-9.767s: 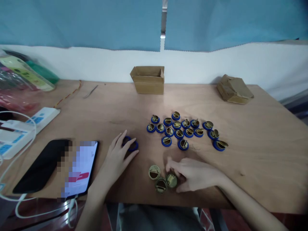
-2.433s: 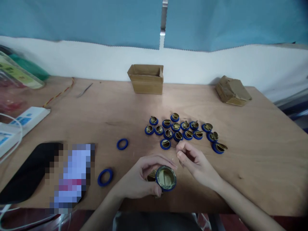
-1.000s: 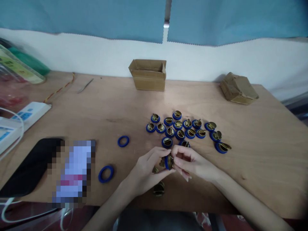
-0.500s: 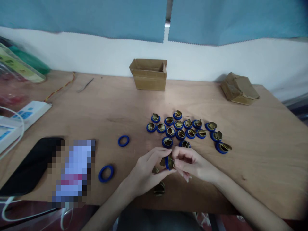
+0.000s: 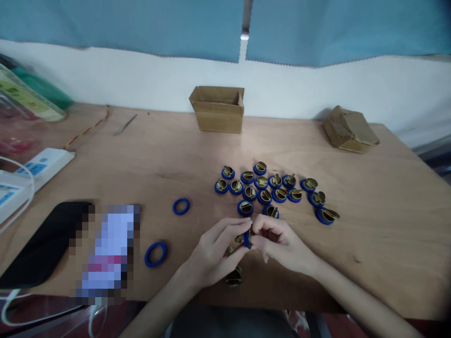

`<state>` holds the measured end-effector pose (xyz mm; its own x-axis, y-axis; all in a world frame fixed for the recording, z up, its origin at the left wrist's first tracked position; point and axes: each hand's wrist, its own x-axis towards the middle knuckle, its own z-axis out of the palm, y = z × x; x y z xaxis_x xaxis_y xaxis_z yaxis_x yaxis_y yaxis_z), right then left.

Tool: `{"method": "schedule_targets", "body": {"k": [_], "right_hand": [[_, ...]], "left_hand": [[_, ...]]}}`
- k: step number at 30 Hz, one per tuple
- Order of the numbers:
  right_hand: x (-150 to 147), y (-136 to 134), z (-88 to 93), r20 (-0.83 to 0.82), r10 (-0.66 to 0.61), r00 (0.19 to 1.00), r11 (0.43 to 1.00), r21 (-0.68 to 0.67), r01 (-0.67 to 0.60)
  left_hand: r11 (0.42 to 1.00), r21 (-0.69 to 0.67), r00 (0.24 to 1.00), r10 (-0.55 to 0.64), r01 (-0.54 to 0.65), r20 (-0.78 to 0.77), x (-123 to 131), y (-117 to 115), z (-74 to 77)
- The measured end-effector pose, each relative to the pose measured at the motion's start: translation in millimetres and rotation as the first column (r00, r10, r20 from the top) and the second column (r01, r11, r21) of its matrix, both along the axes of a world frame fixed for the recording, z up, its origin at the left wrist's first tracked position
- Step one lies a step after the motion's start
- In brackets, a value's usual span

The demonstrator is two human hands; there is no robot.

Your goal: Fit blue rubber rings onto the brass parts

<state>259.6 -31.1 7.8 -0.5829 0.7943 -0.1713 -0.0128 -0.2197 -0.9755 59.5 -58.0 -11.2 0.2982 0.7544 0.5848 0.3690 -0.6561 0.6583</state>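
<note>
Between my two hands stands a round brass-coloured metal piece with a blue ring (image 5: pixel 246 238) around it, turned on edge. My left hand (image 5: pixel 217 251) pinches its rim between thumb and fingers. My right hand (image 5: pixel 282 241) is closed against its right side, thumb and curled fingers touching it. Below my left hand a loose brass piece (image 5: pixel 234 277) lies near the table edge; another is partly hidden behind that hand. Beyond my hands several brass pieces with blue rings (image 5: pixel 249 192) lie in a cluster. Two bare blue rings (image 5: pixel 181 206) rest to the left.
An open cardboard box (image 5: pixel 220 117) stands by the wall, and a crumpled box (image 5: pixel 350 131) sits at the back right. At left are a black phone (image 5: pixel 42 244), a blurred-out screen (image 5: pixel 109 249), a white power strip (image 5: pixel 38 169) with cables, and tweezers (image 5: pixel 125 125).
The held piece has turned slightly, so its blue ring now shows more edge-on. My right fingers have shifted a little left and closed nearer to it. All else stays put.
</note>
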Motion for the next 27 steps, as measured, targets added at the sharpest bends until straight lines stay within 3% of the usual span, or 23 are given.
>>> {"method": "schedule_targets", "body": {"k": [5,14,20,23,27], "right_hand": [[-1.3,-1.2,3.2,0.042,-0.009,0.999,0.999,0.048,0.007],[-1.2,-4.4,8.2,0.094,-0.047,0.995,0.999,0.025,0.044],[-3.8,-7.8,12.1,0.105,-0.068,0.992,0.997,-0.019,0.07],[-5.5,-10.9,11.2,0.101,-0.088,0.991,0.995,-0.045,0.093],[-7.5,-14.6,8.2,0.082,-0.115,0.99,0.989,-0.079,0.122]], "left_hand": [[0.999,-0.054,1.0,0.006,-0.004,0.029,1.8,0.1,3.6],[0.94,-0.341,0.999,-0.034,0.026,-0.019,5.8,-2.3,12.2],[0.851,-0.51,0.985,-0.05,0.128,0.164,6.3,-1.3,14.2],[0.823,-0.528,0.958,-0.06,0.206,0.281,7.4,-0.2,15.2],[0.812,-0.537,0.944,-0.049,0.229,0.328,8.1,0.1,16.8]]}}
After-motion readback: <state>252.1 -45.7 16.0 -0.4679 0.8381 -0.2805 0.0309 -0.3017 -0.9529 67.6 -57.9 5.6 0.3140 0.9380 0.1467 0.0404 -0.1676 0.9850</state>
